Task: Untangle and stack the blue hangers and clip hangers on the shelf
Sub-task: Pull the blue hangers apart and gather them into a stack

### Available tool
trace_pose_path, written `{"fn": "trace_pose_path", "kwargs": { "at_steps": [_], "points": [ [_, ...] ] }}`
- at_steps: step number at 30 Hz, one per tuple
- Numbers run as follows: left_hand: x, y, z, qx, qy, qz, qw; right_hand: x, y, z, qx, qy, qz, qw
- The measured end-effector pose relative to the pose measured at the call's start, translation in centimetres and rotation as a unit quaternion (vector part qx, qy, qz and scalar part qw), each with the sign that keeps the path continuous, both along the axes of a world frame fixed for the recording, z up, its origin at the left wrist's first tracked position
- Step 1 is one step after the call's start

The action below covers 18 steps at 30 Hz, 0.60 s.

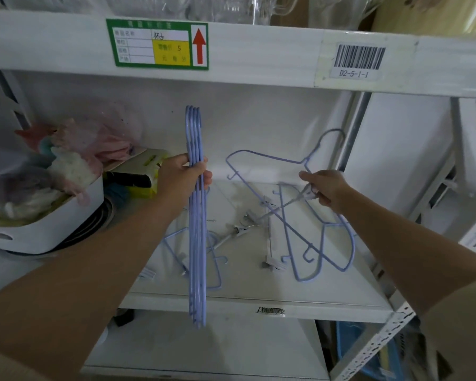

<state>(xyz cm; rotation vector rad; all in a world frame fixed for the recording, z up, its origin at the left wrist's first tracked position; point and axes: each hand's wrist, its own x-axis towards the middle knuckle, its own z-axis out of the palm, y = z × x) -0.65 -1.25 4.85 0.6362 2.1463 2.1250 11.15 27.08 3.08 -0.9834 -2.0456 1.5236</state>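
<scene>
head view looks down both forearms into a white shelf (308, 295) bay. left hand (180, 178) is wrapped around a bundle of blue hangers (196, 215), fingers curled across the front and thumb behind, holding them edge-on and upright so the top reaches toward the upper shelf and the bottom drops below the shelf lip. right hand (327, 189) pinches a pale clip (309, 191) of a clip hanger (261, 215), lifting that end off the board while the far end trails down toward the loose pile. just behind that hand a single blue hanger (272, 158) stands tilted with its hook (331, 136) toward the upright post. more blue hangers (324, 243) lie crossed on the board at right, a few more (212, 259) sit behind the bundle, and another clip hanger (270, 254) lies between them. these look like thin coated wire: light, fairly stiff but springy, and likely smooth enough to slide within a stack, so the bundle probably needs a firm wrap near its middle, as now. the hooks and small end curls seem the parts most apt to snag, so each piece is best taken by a straight shoulder or the neck and drawn out along its own line. the clip hanger looks light too, with sprung clips that could bite a neighbouring wire; holding the bar beside a clip should give better control than the clip itself. a white bin (55, 229) of soft items sits at left.
</scene>
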Motion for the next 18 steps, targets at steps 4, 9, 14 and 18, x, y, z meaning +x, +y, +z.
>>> {"fn": "trace_pose_path", "kwargs": {
  "at_steps": [4, 9, 14, 18],
  "points": [
    [0.9, 0.7, -0.5, 0.009, -0.019, -0.001, 1.0, 1.2, 0.7, -3.1, 0.077, -0.037, -0.068, 0.994],
    [2.1, 1.7, -0.9, 0.003, -0.011, -0.004, 1.0, 2.6, 0.1, -4.4, 0.154, -0.109, -0.076, 0.979],
    [2.6, 2.6, -1.0, -0.012, 0.001, -0.02, 1.0, 2.7, -0.4, -3.6, 0.066, -0.086, 0.004, 0.994],
    [2.8, 3.0, -0.8, -0.02, 0.008, -0.017, 1.0, 2.5, -0.9, -2.8, 0.078, -0.074, 0.018, 0.994]
  ]
}}
